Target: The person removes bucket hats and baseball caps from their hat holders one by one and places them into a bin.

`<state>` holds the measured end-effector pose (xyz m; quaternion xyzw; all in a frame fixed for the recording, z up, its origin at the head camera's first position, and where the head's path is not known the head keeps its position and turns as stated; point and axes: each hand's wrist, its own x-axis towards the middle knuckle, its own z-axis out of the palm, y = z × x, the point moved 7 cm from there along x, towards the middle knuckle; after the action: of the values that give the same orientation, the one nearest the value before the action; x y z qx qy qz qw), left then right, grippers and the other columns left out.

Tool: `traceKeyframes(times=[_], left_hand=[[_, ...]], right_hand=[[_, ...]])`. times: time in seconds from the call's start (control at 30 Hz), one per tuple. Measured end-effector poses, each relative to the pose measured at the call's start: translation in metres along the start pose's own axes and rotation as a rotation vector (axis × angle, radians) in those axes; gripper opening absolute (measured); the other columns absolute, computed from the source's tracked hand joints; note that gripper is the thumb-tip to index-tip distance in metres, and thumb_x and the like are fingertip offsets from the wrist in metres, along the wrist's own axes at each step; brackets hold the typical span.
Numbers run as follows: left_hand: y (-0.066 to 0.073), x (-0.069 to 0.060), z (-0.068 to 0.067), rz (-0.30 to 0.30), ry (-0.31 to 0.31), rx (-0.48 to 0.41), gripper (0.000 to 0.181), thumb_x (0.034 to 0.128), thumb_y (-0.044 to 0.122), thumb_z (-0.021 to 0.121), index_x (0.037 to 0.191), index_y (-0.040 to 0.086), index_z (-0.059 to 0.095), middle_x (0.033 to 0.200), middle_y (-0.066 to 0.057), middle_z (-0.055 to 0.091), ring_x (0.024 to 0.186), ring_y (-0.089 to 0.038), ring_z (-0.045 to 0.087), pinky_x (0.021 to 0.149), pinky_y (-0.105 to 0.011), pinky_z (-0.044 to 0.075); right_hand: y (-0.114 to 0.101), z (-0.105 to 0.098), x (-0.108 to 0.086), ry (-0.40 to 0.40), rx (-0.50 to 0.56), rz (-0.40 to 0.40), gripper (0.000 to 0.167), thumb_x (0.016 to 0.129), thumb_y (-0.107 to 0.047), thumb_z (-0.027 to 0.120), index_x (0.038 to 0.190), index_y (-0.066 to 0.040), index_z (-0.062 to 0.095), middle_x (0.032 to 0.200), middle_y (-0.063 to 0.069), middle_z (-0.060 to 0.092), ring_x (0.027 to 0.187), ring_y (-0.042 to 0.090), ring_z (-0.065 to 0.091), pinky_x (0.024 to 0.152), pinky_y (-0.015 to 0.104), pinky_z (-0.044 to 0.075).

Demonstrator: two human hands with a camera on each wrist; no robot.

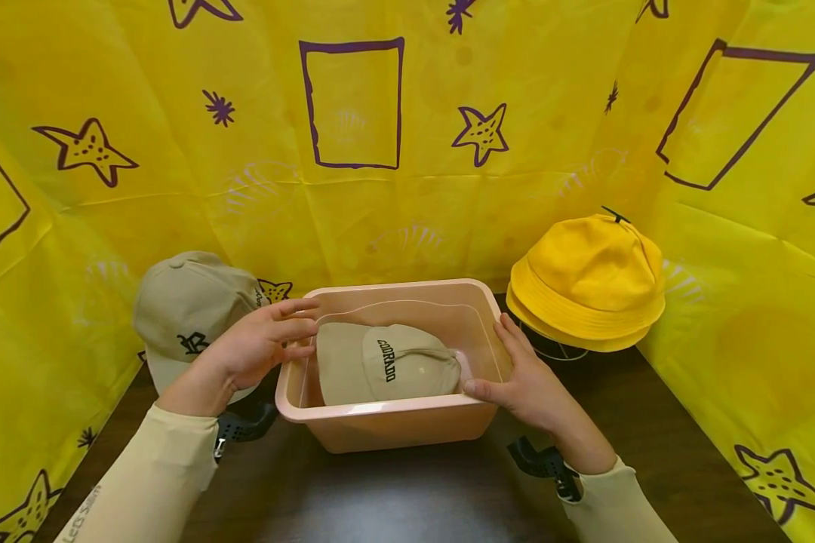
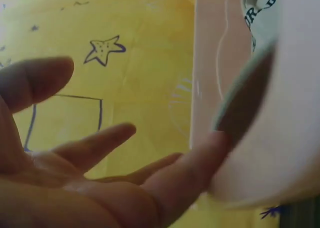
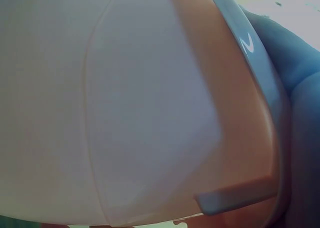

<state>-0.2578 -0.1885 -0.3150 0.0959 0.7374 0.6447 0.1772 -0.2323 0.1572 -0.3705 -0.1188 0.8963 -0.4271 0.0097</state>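
A pink plastic basin (image 1: 397, 430) is in front of me, with a beige cap (image 1: 353, 362) lettered in black inside it. My left hand (image 1: 258, 343) is at the basin's left rim, its fingers extended and spread. In the left wrist view, a fingertip (image 2: 212, 148) overlaps the basin's edge by the cap's brim. My right hand (image 1: 530, 381) holds the basin at its front right corner, thumb over the rim and fingers along the right side. The right wrist view shows mostly the basin's wall (image 3: 150, 98), with part of that hand outside the rim.
Another beige cap (image 1: 190, 302) with a black emblem stands at the left, partly behind my left forearm. A yellow bucket hat (image 1: 584, 279) sits on a wire stand (image 1: 557, 348) at the right. Yellow patterned cloth (image 1: 353, 226) surrounds the dark wooden table (image 1: 407, 494).
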Motion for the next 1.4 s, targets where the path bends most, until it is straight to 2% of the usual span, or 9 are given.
traceKeyframes(times=[0.1, 0.2, 0.33, 0.43, 0.6, 0.87, 1.13, 1.3, 1.4], left_hand=[[0.011, -0.004, 0.006, -0.013, -0.049, 0.149, 0.065, 0.1007, 0.017, 0.059, 0.155, -0.001, 0.027, 0.155, -0.027, 0.026, 0.136, -0.042, 0.035, 0.104, -0.052, 0.040], [0.029, -0.007, 0.016, 0.012, -0.085, 0.449, 0.072, 0.0962, 0.029, 0.067, 0.156, 0.011, 0.032, 0.157, -0.022, 0.028, 0.140, -0.042, 0.030, 0.107, -0.058, 0.033], [0.051, -0.006, 0.041, 0.133, -0.149, 0.904, 0.078, 0.0889, 0.036, 0.076, 0.156, 0.025, 0.037, 0.161, -0.018, 0.020, 0.139, -0.043, 0.030, 0.105, -0.060, 0.034], [0.059, -0.001, 0.067, 0.245, -0.227, 1.101, 0.080, 0.0853, 0.029, 0.081, 0.154, 0.027, 0.040, 0.163, -0.019, 0.008, 0.133, -0.042, 0.042, 0.100, -0.055, 0.041], [0.057, 0.014, 0.101, 0.290, -0.368, 1.195, 0.085, 0.0797, 0.018, 0.086, 0.153, 0.027, 0.043, 0.165, -0.015, 0.001, 0.100, -0.023, 0.066, 0.076, -0.032, 0.053], [0.027, 0.043, 0.132, 0.155, -0.556, 1.384, 0.090, 0.0754, 0.018, 0.089, 0.151, 0.036, 0.044, 0.164, -0.017, 0.003, 0.135, -0.032, 0.042, 0.098, -0.037, 0.045], [-0.003, 0.069, 0.141, 0.005, -0.574, 1.415, 0.096, 0.0763, 0.016, 0.088, 0.153, 0.041, 0.037, 0.165, -0.015, -0.004, 0.129, -0.033, 0.048, 0.072, -0.027, 0.052], [-0.018, 0.077, 0.142, 0.004, -0.587, 1.473, 0.096, 0.0768, 0.023, 0.088, 0.153, 0.045, 0.035, 0.164, -0.019, 0.001, 0.141, -0.037, 0.031, 0.086, -0.032, 0.050], [-0.026, 0.079, 0.142, -0.010, -0.587, 1.453, 0.095, 0.0775, 0.020, 0.087, 0.153, 0.047, 0.035, 0.164, -0.018, 0.002, 0.141, -0.038, 0.030, 0.076, -0.031, 0.052]], right_hand=[[0.000, 0.001, 0.000, 0.000, 0.004, 0.000, 0.115, 0.076, -0.051, 0.082, 0.158, -0.002, 0.018, 0.166, 0.007, 0.005, 0.145, 0.039, 0.019, 0.111, 0.062, 0.020], [0.000, 0.000, 0.000, 0.002, 0.002, -0.008, 0.114, 0.077, -0.049, 0.083, 0.158, -0.001, 0.019, 0.166, 0.007, 0.005, 0.145, 0.039, 0.019, 0.111, 0.062, 0.020], [-0.001, 0.000, -0.001, 0.004, -0.001, -0.013, 0.112, 0.077, -0.047, 0.083, 0.157, 0.000, 0.019, 0.166, 0.008, 0.005, 0.144, 0.040, 0.020, 0.111, 0.062, 0.020], [0.000, 0.000, -0.001, 0.005, -0.001, -0.013, 0.113, 0.077, -0.049, 0.083, 0.157, 0.000, 0.019, 0.166, 0.008, 0.005, 0.144, 0.040, 0.020, 0.111, 0.062, 0.021], [0.001, -0.001, 0.000, 0.005, -0.003, -0.011, 0.114, 0.077, -0.052, 0.082, 0.157, -0.001, 0.020, 0.166, 0.009, 0.006, 0.145, 0.039, 0.019, 0.111, 0.062, 0.021], [0.001, 0.000, 0.000, -0.001, 0.002, -0.008, 0.113, 0.078, -0.050, 0.082, 0.158, -0.002, 0.019, 0.166, 0.007, 0.004, 0.145, 0.040, 0.018, 0.111, 0.062, 0.021], [0.001, 0.001, 0.001, -0.004, -0.007, -0.006, 0.112, 0.078, -0.052, 0.081, 0.158, -0.003, 0.020, 0.166, 0.009, 0.005, 0.144, 0.041, 0.021, 0.109, 0.064, 0.023], [-0.001, 0.001, 0.001, -0.002, -0.009, -0.017, 0.112, 0.078, -0.052, 0.081, 0.158, -0.002, 0.020, 0.166, 0.010, 0.005, 0.144, 0.041, 0.020, 0.109, 0.064, 0.023], [-0.001, 0.000, 0.000, 0.003, -0.010, -0.021, 0.112, 0.078, -0.051, 0.081, 0.158, -0.001, 0.020, 0.165, 0.010, 0.005, 0.144, 0.041, 0.019, 0.109, 0.063, 0.023]])
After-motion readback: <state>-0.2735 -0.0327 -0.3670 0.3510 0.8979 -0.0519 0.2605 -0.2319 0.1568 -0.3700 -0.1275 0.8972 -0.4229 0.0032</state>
